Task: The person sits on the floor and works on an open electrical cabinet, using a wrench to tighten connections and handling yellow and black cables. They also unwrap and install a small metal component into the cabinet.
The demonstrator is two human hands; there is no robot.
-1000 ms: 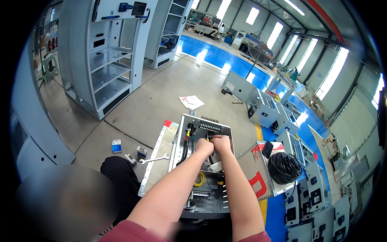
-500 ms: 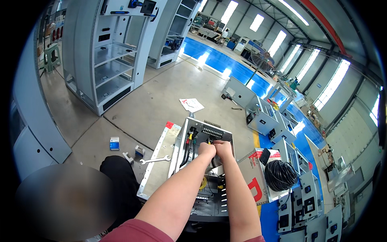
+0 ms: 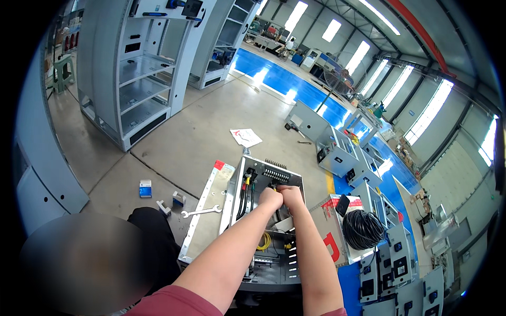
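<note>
Both my hands reach into an open grey metal electrical enclosure (image 3: 229, 203), side by side and nearly touching. My left hand (image 3: 270, 199) is closed around a black cable (image 3: 278, 215), with a yellow bit at the fingertips. Close against it, my right hand (image 3: 291, 196) has its fingers curled; what they grip is hidden. Beyond the hands, a terminal block (image 3: 276, 175) lines the far wall. Black cables (image 3: 244, 197) with coloured ends run down the left side. Nearer to me lies a coil of yellow wire (image 3: 264, 241).
An open-ended wrench (image 3: 202, 211) rests on a pale panel left of the enclosure. To the right, a black cable coil (image 3: 363, 229) and a phone (image 3: 343, 204) sit on a carton. A blue-and-white box (image 3: 145, 188) is on the floor. Another person's blurred head (image 3: 87, 263) is at lower left.
The whole view has shifted slightly, with the surroundings sliding left. My hands stay together inside the enclosure with almost the same grip.
</note>
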